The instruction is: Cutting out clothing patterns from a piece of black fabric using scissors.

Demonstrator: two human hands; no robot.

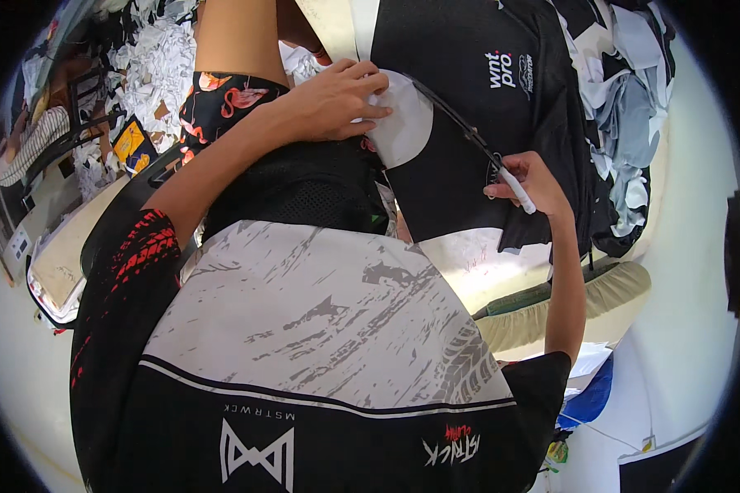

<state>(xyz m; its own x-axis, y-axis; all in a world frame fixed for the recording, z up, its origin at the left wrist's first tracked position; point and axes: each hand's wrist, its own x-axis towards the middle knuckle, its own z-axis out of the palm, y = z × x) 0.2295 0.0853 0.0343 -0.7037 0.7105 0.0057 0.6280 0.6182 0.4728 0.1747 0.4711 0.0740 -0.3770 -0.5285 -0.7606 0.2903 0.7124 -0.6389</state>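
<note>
A black printed garment point(460, 90) is spread in front of me, with a rounded white fabric piece point(409, 123) along its left side. My left hand point(341, 103) bends its fingers over the left edge of that white piece and grips it there. My right hand point(528, 185) is closed around the white-wrapped handle point(516, 191) of a long, thin dark tool, which looks like scissors. Its dark shaft point(452, 113) slants up and left across the black cloth to the white piece's rim. Whether the blades are apart cannot be made out.
White and grey fabric pieces point(629, 123) are heaped on the right. Many white scraps point(148, 70) lie at the upper left beside my bare leg. A beige gathered cloth edge point(592, 304) runs below my right forearm. A machine-like object point(25, 238) stands far left.
</note>
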